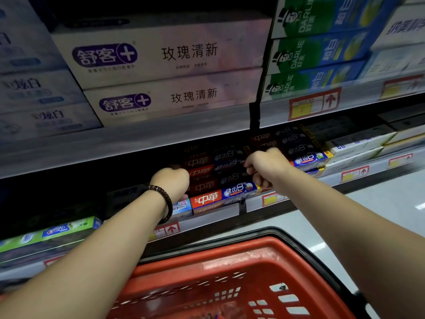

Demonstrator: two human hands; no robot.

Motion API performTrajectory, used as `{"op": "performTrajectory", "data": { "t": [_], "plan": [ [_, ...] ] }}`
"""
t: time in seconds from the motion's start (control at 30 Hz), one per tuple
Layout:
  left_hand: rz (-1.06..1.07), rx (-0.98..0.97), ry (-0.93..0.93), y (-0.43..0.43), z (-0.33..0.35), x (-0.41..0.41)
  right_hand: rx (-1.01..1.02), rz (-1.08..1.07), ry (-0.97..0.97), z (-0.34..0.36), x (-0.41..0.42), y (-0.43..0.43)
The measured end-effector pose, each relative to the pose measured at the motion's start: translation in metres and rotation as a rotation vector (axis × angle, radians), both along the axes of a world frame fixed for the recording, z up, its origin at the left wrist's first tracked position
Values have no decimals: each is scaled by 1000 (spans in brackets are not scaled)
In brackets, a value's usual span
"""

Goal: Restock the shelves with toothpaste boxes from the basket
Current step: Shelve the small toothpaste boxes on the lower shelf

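1. Two bare hands reach into the lower shelf [218, 214]: the left hand [171, 180] is at the left end of a stack of toothpaste boxes [207, 199], and the right hand [264, 165] is at its right end.
2. The toothpaste boxes are red on the left half and dark blue on the right. They lie flat and lengthwise, piled several high, and the bottom one sits right at the shelf's front edge.
3. Left hand: its back faces the camera and the fingers are tucked out of sight behind it, against the left ends of the boxes. Whether they grip or only press cannot be told. A dark beaded bracelet [164, 203] circles that wrist.
4. Right hand: the fingers [249, 168] are curled tightly inward, their tips on the right ends of the upper boxes in the stack — a narrow, closed hold on the box ends.
5. A second stack [299, 148] of the same red-and-blue kind stands just to the right, partly behind the right hand.
6. A red plastic basket [253, 252] with a black rim sits below the forearms, in front of the shelf. Only its slotted wall and near rim show clearly.
7. On the upper shelf, white boxes with a purple logo [161, 56] lie two high, and green-and-blue boxes [322, 54] are stacked three high to their right.
8. Red-and-yellow price labels [314, 103] are fixed along the shelves' front edges.
9. A green box [69, 226] lies lengthwise towards the left end of a shelf edge — well apart from the hands.
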State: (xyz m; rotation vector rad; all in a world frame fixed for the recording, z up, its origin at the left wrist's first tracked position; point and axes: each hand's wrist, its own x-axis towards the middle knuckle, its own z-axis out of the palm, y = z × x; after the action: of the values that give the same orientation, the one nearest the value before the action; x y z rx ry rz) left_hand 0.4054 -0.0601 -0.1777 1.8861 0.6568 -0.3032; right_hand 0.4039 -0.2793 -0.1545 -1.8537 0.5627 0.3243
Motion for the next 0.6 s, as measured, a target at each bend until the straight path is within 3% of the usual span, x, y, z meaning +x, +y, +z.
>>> {"op": "performTrajectory", "data": {
  "t": [0.6],
  "plan": [
    [-128,126,-16,-1,1,-6,-47,56,-70,-12,1,1]
  ]
}}
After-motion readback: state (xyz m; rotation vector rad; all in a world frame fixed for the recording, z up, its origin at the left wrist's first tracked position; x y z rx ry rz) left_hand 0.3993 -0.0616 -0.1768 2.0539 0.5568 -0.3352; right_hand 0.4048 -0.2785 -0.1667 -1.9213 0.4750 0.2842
